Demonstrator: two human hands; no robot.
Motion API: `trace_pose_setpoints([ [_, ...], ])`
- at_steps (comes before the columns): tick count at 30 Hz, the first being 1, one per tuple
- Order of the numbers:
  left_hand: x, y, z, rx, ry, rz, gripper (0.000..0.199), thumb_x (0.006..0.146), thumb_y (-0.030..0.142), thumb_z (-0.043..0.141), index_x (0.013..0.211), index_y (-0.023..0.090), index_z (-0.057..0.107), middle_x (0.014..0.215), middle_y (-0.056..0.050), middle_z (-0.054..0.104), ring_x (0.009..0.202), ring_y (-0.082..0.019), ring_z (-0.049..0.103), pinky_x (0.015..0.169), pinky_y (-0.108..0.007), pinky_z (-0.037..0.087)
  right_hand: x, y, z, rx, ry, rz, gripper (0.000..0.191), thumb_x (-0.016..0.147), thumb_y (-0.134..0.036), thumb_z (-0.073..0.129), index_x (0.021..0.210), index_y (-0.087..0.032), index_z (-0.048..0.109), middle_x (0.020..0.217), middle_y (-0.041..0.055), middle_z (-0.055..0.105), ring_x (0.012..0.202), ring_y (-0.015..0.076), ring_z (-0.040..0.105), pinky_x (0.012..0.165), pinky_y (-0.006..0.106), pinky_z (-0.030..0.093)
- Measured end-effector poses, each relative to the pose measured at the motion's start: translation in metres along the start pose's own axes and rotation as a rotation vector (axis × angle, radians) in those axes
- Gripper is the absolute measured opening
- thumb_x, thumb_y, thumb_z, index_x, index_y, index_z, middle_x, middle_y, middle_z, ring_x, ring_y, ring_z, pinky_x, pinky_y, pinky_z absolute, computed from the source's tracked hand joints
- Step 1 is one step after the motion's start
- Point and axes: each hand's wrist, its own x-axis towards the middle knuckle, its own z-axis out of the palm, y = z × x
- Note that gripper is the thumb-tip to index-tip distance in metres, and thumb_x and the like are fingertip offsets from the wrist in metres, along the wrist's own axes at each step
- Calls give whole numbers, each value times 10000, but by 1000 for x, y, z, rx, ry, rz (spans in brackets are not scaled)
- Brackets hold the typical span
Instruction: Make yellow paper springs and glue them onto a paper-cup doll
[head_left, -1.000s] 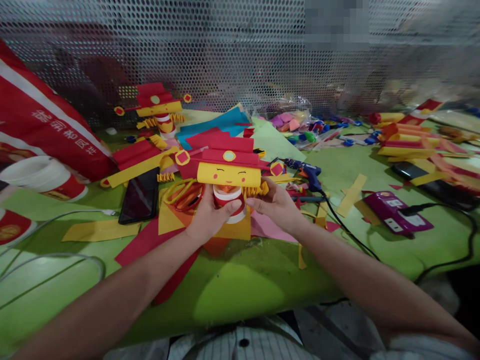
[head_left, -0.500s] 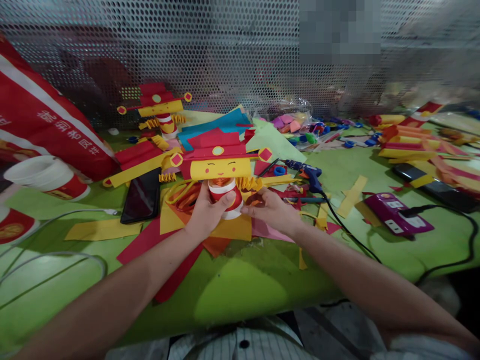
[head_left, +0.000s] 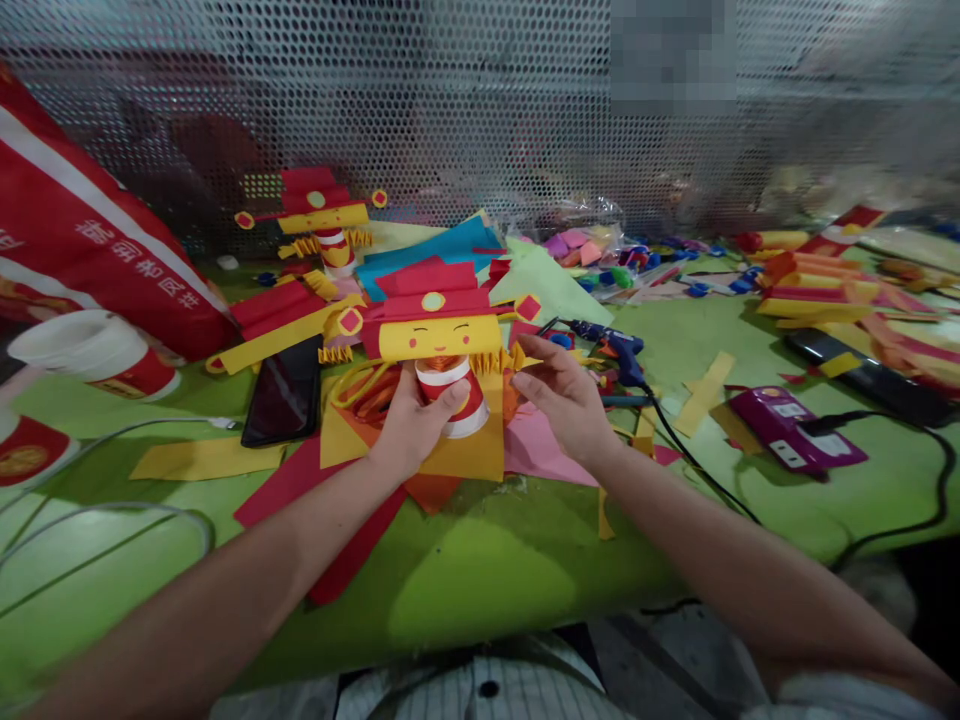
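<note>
A paper-cup figure [head_left: 439, 338] stands on stacked paper in front of me, with a yellow drawn face, a red stepped hat and coin-like side pieces. My left hand [head_left: 412, 425] grips its red and white paper cup [head_left: 463, 408], the thumb across the front. Just right of the figure is my right hand [head_left: 566, 400], thumb and forefinger apart, its fingertips close to the folded yellow paper arm [head_left: 491, 362]; whether they touch it cannot be made out. Beneath lie yellow sheets [head_left: 480, 455] and a red sheet [head_left: 360, 555].
A similar figure [head_left: 322, 215] stands behind, by the perforated metal screen [head_left: 450, 110]. Left are a phone [head_left: 283, 395], stacked paper cups [head_left: 94, 355] and a red bag [head_left: 97, 230]. To the right lie a blue glue gun [head_left: 611, 342], its black cord and a purple power strip [head_left: 796, 428].
My right hand has drawn back from the cup's lower right side and risen toward the folded yellow arm. My left hand keeps its grip; the figure has barely shifted.
</note>
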Motion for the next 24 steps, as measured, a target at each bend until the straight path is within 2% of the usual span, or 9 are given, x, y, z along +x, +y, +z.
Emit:
trace_pose_setpoints([
  [4,1,0,1,-25,12,4,599,582,493,752,1078,228,547,1101,-58,636,1004,-210,591,874,-340,477,0,2,-2,-79,4,-6,385,686,-475,666,970,-227,585,891,29,582,739,137,536,660,303,478],
  [8,2,0,0,-52,29,13,615,573,500,754,1088,233,549,1124,-60,627,1056,-225,569,913,-361,455,2,5,-4,-134,-19,64,412,714,-498,625,997,-205,561,798,15,581,712,142,545,688,332,480],
  [10,2,1,0,-51,42,21,603,574,496,755,1079,235,555,1118,-54,629,1061,-222,566,921,-358,449,1,3,-4,-191,-71,100,427,708,-496,632,1002,-197,555,872,43,604,756,158,559,704,346,482],
  [13,1,1,1,-40,54,24,582,586,490,751,1073,236,557,1116,-49,627,1051,-218,571,930,-361,441,-3,-2,1,-231,-200,165,490,660,-453,694,1050,-202,535,1099,99,584,896,195,569,750,366,488],
  [16,0,2,2,-33,47,21,592,591,493,747,1088,237,551,1133,-53,618,1055,-219,569,937,-366,437,-8,-5,9,-169,-300,233,625,598,-381,755,1132,-212,476,1204,117,536,994,215,560,829,396,480],
  [18,-1,3,3,-38,24,25,597,595,495,744,1099,242,549,1138,-53,616,1055,-219,568,928,-363,446,-10,-4,15,-124,-321,258,657,573,-346,771,1133,-210,454,1164,115,557,974,214,576,847,408,479],
  [24,-4,5,6,-68,-58,19,542,637,468,729,1109,263,560,1134,-38,623,1075,-226,559,925,-369,452,-11,0,21,84,-282,303,575,546,-293,780,1003,-224,438,973,64,613,873,193,609,794,392,520],
])
